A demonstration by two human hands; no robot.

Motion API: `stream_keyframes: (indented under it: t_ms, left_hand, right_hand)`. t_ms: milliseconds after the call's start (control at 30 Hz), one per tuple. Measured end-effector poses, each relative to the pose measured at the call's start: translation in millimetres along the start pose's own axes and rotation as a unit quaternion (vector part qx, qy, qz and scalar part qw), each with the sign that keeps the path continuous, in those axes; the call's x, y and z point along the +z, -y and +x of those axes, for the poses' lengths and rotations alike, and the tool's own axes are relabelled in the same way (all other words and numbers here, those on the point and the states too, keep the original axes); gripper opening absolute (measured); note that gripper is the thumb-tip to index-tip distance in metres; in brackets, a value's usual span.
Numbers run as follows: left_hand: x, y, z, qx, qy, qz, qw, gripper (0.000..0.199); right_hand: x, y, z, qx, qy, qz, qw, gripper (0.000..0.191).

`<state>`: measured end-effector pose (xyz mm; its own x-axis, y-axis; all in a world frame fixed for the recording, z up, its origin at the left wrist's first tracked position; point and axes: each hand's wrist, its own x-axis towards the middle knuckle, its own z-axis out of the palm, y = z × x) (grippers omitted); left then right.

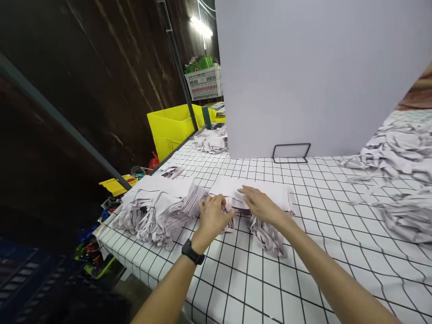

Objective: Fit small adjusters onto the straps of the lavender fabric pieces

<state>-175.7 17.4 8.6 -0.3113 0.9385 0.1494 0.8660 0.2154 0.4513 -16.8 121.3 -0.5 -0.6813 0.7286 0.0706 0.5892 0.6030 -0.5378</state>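
Observation:
Before me lies a stack of flat white pieces (270,191), with bundled strap-like loops (269,236) hanging off its near side. My right hand (258,203) rests on top of this stack, fingers stretched out. At the near left edge is my left hand (213,215), a dark watch on its wrist. Its fingers are bent against the edge and its thumb points right, apart from them. A thicker pile of similar white pieces (165,186) sits to the left, its loops gathered at the table's left edge. The exact kind of piece is unclear.
A large pale panel (303,81) stands across the back of the table with the black-checked cover (236,279). Loose white strips (401,150) heap at the right. Beyond the left edge are a yellow bin (172,128) and a white crate (204,84).

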Motion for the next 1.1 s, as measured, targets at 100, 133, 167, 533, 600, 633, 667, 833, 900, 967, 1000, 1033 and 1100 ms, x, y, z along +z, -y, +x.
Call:
stream_keyframes:
  t_ms: [100,133,167,533,600,633,667,833,900,967,1000,1033,1100]
  left_hand:
    - [-1.1,-2,-1,-0.023,-0.008,-0.003,1.000,0.008]
    - [-2.6,-2,-2,-0.030,-0.015,-0.015,0.999,0.009]
    - [-4.6,-2,-3,-0.038,-0.023,-0.031,0.999,0.011]
    - [-8.0,22,-21,-0.066,-0.024,-0.534,0.843,0.036]
    - [-10.5,29,-29,-0.062,-0.011,-0.528,0.847,0.040]
    - [-12.2,34,-33,-0.054,-0.014,-0.487,0.872,0.037]
    - [-13.9,40,-38,-0.040,-0.006,-0.408,0.912,0.033]
    - [-19.1,70,-64,0.101,-0.014,-0.124,0.987,0.013]
    - [-19.4,76,-75,0.125,-0.015,-0.115,0.985,0.015]
    - [-18.8,78,-84,0.118,-0.027,-0.125,0.985,0.017]
    - [-19.0,78,-89,0.111,-0.036,-0.135,0.984,0.017]
    - [-20.4,78,-92,0.111,-0.046,-0.147,0.982,0.016]
    - [-29.3,78,-99,0.120,-0.072,-0.175,0.975,0.019]
  right_hand:
    - [15,1,9,0.017,0.033,-0.029,0.999,0.050]
    - [18,0,9,0.021,0.039,-0.037,0.998,0.051]
    - [20,-1,7,0.024,0.043,-0.044,0.998,0.052]
    - [20,5,3,0.026,0.052,-0.058,0.997,0.052]
    - [17,9,0,0.039,0.046,-0.056,0.997,0.052]
    - [16,10,-1,0.045,0.044,-0.055,0.997,0.052]
    - [14,12,-2,0.048,0.043,-0.052,0.997,0.051]
    - [14,12,-5,0.042,0.024,-0.029,0.998,0.048]
    - [16,11,-5,0.051,0.007,-0.017,0.999,0.047]
    - [16,10,-3,0.055,-0.011,0.003,0.998,0.045]
    - [15,12,-2,0.057,-0.021,0.017,0.998,0.043]
    - [14,14,-1,0.060,-0.035,0.034,0.997,0.040]
    - [10,23,0,0.076,-0.073,0.081,0.991,0.035]
